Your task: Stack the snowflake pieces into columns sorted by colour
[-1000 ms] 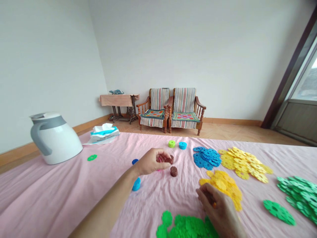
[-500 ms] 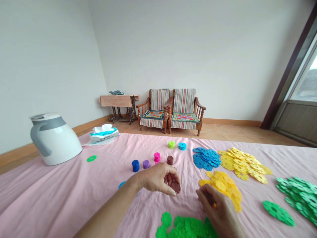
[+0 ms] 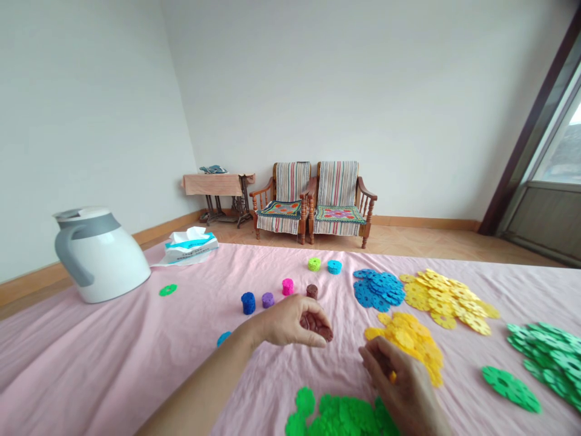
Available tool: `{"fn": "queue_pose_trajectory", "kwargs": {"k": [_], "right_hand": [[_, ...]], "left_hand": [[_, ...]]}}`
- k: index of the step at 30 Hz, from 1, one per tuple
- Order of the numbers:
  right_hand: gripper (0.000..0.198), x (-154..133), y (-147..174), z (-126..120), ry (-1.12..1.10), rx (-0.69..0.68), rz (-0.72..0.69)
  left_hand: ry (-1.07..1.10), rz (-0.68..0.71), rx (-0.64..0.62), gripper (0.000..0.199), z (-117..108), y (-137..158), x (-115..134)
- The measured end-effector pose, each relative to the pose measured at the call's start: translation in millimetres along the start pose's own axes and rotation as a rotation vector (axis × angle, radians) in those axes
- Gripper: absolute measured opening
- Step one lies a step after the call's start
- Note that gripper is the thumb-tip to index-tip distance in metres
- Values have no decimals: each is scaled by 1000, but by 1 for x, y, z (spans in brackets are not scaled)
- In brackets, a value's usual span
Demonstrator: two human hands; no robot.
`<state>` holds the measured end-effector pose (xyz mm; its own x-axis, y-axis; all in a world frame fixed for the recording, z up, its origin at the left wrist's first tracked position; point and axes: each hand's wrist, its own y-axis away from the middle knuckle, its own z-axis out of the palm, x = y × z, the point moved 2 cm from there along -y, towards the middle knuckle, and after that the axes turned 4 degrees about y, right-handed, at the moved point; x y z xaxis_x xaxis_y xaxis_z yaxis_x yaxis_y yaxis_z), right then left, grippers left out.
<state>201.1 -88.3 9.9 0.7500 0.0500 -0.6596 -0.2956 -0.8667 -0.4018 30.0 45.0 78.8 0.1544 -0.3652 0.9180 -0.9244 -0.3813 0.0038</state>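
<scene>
My left hand (image 3: 293, 321) curls around a stack of brown snowflake discs (image 3: 323, 332), held above the cloth near the middle. Just beyond it stands a short brown stack (image 3: 311, 292), with a pink stack (image 3: 287, 287) to the left of that. My right hand (image 3: 394, 369) is bent with thumb and fingers close together, beside the orange-yellow disc pile (image 3: 411, 342). A small yellow-orange bit shows between its fingers; whether it is held or lies behind is unclear. Bright green discs (image 3: 345, 418) lie between my forearms, partly covered by the right one.
Dark blue (image 3: 248, 303), purple (image 3: 267, 300), lime (image 3: 314, 264) and light blue (image 3: 334, 267) stacks stand on the pink cloth (image 3: 190, 357). Blue (image 3: 379, 290), yellow (image 3: 447, 300) and green (image 3: 551, 357) piles spread rightward. A white jug (image 3: 111, 260) and tissue pack (image 3: 190, 245) stand left.
My left hand has risen slightly and tipped the brown discs, so their flat face shows less. My right hand has stayed in nearly the same place.
</scene>
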Motion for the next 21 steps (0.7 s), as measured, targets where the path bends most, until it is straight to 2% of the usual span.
{"fn": "queue_pose_trajectory", "kwargs": {"k": [4,7,14,21], "right_hand": [[38,1,-1,0,12,-21,-21],[37,3,-1,0,16,-12,-17],[35,2,0,-1,22,0,-30],[35,5,-1,2,9,-21,-27]], "left_hand": [[264,-174,30,40,4,-5,-28],[359,-249,39,45,10,-7,-39],[381,-297,-9,35,15,-8,-37],[321,-354,-92,29,13,-7,-52]]}}
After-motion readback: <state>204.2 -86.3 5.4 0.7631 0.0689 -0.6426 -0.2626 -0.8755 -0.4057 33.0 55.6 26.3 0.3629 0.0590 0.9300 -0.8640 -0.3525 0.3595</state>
